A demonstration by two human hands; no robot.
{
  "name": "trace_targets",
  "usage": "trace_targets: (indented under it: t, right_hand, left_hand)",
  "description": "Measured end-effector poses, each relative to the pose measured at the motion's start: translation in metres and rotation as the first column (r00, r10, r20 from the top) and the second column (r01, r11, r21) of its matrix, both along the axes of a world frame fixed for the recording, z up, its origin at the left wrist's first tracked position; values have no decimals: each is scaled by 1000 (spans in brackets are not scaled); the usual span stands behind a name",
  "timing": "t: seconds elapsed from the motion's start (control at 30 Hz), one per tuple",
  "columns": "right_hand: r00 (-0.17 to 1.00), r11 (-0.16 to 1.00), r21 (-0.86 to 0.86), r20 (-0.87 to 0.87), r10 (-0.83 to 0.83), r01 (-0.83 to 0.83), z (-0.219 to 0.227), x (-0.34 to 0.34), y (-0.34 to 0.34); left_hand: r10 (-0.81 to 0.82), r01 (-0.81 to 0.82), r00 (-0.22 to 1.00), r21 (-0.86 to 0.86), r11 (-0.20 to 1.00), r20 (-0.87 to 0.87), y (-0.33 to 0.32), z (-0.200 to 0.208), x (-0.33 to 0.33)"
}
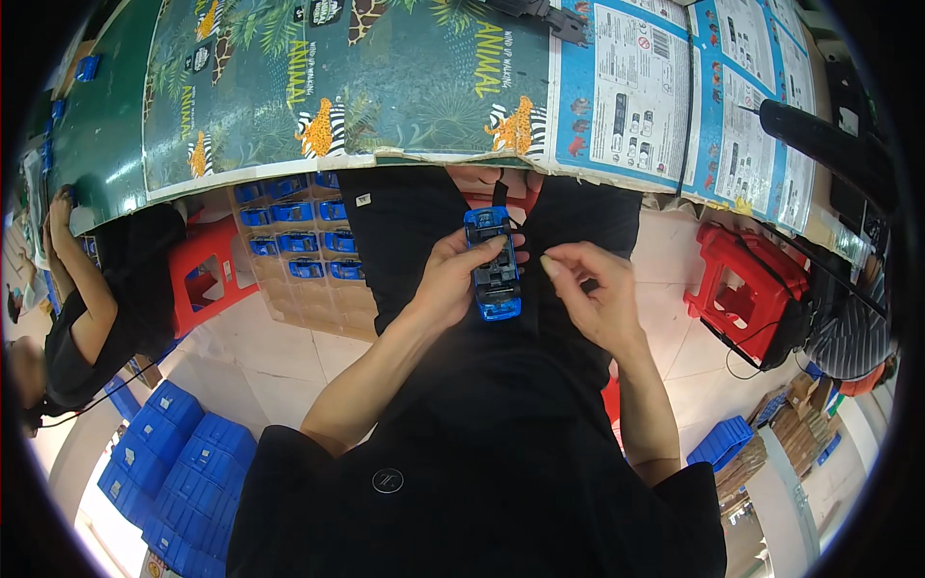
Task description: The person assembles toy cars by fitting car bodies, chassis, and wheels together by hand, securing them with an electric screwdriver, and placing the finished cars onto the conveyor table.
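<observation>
The toy car (497, 277) partly hides the fingers of the left hand (451, 277). What the right hand (602, 294) pinches, if anything, is perhaps too small to tell. The upper edge cuts a black object (567, 23).

Left fingers (484, 253) gripping, right fingers (570, 252) curled

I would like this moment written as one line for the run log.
left hand: holds blue toy car | right hand: beside car, not touching, curled, contents unclear | red stool: further right
</observation>
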State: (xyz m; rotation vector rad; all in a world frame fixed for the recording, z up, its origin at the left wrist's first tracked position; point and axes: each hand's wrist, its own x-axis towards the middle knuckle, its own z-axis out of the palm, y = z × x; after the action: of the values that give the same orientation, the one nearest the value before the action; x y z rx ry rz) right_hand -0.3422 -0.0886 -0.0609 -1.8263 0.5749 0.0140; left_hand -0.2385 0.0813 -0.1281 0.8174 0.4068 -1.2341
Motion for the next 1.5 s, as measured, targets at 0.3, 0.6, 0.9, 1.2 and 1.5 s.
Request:
trace_targets:
  t: [0.3, 0.6, 0.9, 1.2, 1.5]
  right_hand:
    - [886, 820, -514, 463, 17, 253, 72, 71, -71]
    - [883, 667, -744, 338, 327, 38, 97, 185, -64]
    - [921, 587, -788, 69, 383, -185, 84, 214, -80]
    - [936, 944, -283, 252, 244, -170, 97, 156, -63]
    - [978, 875, 465, 202, 45, -136, 83, 51, -30]
  left_hand:
    - [-55, 55, 995, 3, 998, 79, 2, 37, 3]
    - [77, -75, 974, -19, 997, 211, 9, 91, 25]
    - [155, -140, 954, -77, 987, 258, 18, 101, 34]
    - [180, -177, 932, -38, 984, 316, 18, 103, 30]
    - [215, -213, 912, -44, 976, 350, 7, 113, 31]
